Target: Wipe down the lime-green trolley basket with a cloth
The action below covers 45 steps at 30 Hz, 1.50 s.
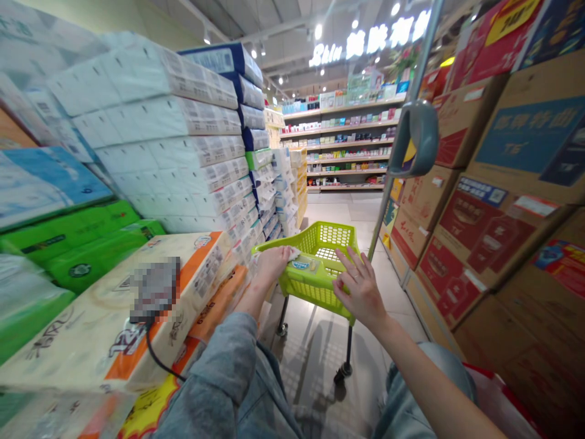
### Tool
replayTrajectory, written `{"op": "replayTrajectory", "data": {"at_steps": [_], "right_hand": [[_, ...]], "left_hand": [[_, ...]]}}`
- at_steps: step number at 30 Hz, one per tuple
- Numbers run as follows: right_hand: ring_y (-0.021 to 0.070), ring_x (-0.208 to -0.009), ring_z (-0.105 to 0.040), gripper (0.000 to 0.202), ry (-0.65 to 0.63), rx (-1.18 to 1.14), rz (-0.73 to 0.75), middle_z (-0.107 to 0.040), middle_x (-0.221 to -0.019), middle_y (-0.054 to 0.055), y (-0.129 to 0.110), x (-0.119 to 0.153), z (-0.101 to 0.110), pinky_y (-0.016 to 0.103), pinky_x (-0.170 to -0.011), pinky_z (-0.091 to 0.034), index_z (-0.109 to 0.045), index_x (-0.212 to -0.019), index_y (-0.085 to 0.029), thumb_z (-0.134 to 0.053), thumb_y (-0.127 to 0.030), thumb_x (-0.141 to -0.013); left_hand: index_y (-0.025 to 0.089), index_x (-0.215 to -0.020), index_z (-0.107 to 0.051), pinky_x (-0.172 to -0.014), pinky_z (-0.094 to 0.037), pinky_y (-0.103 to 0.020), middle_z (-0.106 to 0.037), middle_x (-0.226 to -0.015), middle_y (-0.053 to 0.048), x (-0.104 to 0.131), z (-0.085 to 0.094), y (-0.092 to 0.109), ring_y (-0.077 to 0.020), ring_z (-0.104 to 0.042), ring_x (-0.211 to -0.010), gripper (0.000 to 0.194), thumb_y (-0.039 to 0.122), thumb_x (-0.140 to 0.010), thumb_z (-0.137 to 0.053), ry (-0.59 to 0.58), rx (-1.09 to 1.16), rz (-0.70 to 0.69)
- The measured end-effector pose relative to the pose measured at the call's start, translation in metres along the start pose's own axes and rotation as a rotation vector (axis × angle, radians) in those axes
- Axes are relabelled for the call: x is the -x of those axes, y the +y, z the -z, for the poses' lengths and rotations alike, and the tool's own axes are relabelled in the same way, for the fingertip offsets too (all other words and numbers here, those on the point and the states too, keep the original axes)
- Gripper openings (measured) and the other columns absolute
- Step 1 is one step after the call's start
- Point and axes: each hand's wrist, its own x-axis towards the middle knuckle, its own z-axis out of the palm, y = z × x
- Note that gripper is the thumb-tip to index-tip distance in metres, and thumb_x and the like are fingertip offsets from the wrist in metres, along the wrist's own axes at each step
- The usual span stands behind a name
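Observation:
A lime-green child-size shopping cart [315, 286] stands in the aisle in front of me, with a slatted basket and black casters. My left hand [273, 263] is closed at the left end of its near rim. A crumpled white tissue [294, 252] pokes out from the fingers there, against the green plastic. Over the right side of the basket, my right hand [359, 286] is open with its fingers spread, and nothing shows in it. Whether its fingertips touch the rim, I cannot tell. A label [301, 266] is on the near rim between the hands.
A tall pole [379, 222] with a grey-blue loop grip [418, 139] rises at the right. Stacked tissue packs [155, 122] line the left, with a blurred-out device [155, 289] and black cable on a nearer pack [82, 311]. Cartons [493, 225] line the right; shelves [342, 140] stand behind.

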Motion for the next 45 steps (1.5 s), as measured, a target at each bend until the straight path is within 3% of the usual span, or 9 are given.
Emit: {"op": "replayTrajectory", "data": {"at_steps": [9, 13, 17, 21, 27, 30, 33, 39, 45], "right_hand": [[0.0317, -0.136, -0.013, 0.012, -0.153, 0.044, 0.153, -0.031, -0.145, 0.0, -0.004, -0.015, -0.002, 0.063, -0.106, -0.014, -0.056, -0.064, -0.02, -0.051, -0.014, -0.073], [0.0333, -0.136, -0.01, 0.021, -0.188, 0.033, 0.119, -0.022, -0.148, 0.004, 0.005, -0.014, -0.002, 0.06, -0.106, -0.015, -0.062, -0.093, -0.021, -0.056, -0.032, -0.077], [0.032, -0.136, -0.01, 0.059, -0.169, 0.054, -0.051, -0.017, -0.149, 0.012, 0.011, -0.013, -0.008, 0.056, -0.104, -0.024, -0.037, -0.133, -0.016, -0.049, -0.043, -0.082], [0.0304, -0.136, -0.014, 0.068, -0.212, 0.036, -0.16, -0.017, -0.149, 0.014, 0.017, -0.014, -0.015, 0.052, -0.101, -0.031, -0.016, -0.143, -0.015, -0.039, -0.045, -0.087], [0.0265, -0.13, -0.033, 0.06, -0.148, 0.064, -0.269, -0.033, -0.143, 0.015, 0.027, -0.013, -0.016, 0.043, -0.097, -0.039, -0.013, -0.145, -0.016, -0.021, -0.044, -0.093], [0.0242, -0.106, -0.058, 0.061, -0.265, 0.162, -0.405, -0.055, -0.125, 0.015, 0.028, -0.016, -0.009, 0.037, -0.083, -0.048, -0.007, -0.145, -0.016, -0.015, -0.046, -0.093], [0.0211, -0.081, -0.066, 0.063, -0.433, 0.244, -0.522, -0.068, -0.1, 0.012, 0.026, -0.022, 0.0, 0.032, -0.07, -0.05, -0.001, -0.145, -0.014, -0.009, -0.048, -0.093], [0.0218, -0.073, -0.066, 0.068, -0.599, 0.299, -0.581, -0.069, -0.072, 0.008, 0.021, -0.031, 0.002, 0.032, -0.066, -0.047, -0.005, -0.145, -0.012, -0.003, -0.053, -0.091], [0.0207, -0.072, -0.066, 0.069, -0.587, 0.316, -0.591, -0.07, -0.074, 0.008, 0.022, -0.028, 0.002, 0.031, -0.065, -0.045, -0.027, -0.141, -0.018, 0.0, -0.055, -0.089]], "left_hand": [[0.012, -0.096, -0.063, -0.072, -0.044, -0.028, -0.067, -0.086, -0.011, 0.001, -0.001, 0.015, -0.0185, -0.062, -0.082, 0.043, 0.031, -0.094, -0.024, 0.014, 0.051, -0.079], [0.014, -0.091, -0.066, -0.076, -0.045, -0.027, -0.068, -0.087, -0.008, 0.002, 0.002, 0.018, -0.0165, -0.062, -0.083, 0.047, 0.034, -0.094, -0.024, 0.059, 0.191, -0.076], [0.017, -0.101, -0.064, -0.09, -0.042, -0.028, -0.066, -0.106, -0.004, 0.003, 0.004, 0.021, -0.0142, -0.058, -0.1, 0.04, 0.033, -0.094, -0.028, 0.154, 0.349, -0.251], [0.016, -0.097, -0.064, -0.1, -0.036, -0.033, -0.067, -0.104, -0.005, -0.003, 0.003, 0.054, -0.0161, -0.056, -0.104, 0.035, 0.029, -0.092, -0.032, 0.15, 0.296, -0.454], [0.018, -0.078, -0.065, -0.083, -0.045, -0.031, -0.068, -0.086, -0.006, -0.022, 0.005, 0.108, -0.0182, -0.061, -0.086, 0.04, 0.034, -0.091, -0.031, -0.107, 0.172, -0.48], [0.018, -0.082, -0.065, -0.075, -0.046, -0.03, -0.068, -0.09, -0.007, -0.033, 0.006, 0.103, -0.0191, -0.062, -0.085, 0.048, 0.04, -0.092, -0.023, -0.211, 0.17, -0.389], [0.017, -0.085, -0.065, -0.074, -0.046, -0.031, -0.068, -0.092, -0.008, -0.042, 0.005, 0.085, -0.0209, -0.063, -0.086, 0.05, 0.041, -0.092, -0.022, -0.25, 0.159, -0.272], [0.014, -0.082, -0.064, -0.074, -0.046, -0.032, -0.067, -0.084, -0.01, -0.028, -0.006, 0.057, -0.0195, -0.063, -0.079, 0.049, 0.034, -0.094, -0.02, 0.093, 0.178, 0.078], [0.014, -0.12, -0.052, -0.102, -0.035, -0.038, -0.052, -0.128, -0.011, 0.039, -0.034, 0.043, -0.0197, -0.043, -0.123, 0.037, 0.024, -0.093, -0.029, 0.484, 0.393, -0.243]]}}
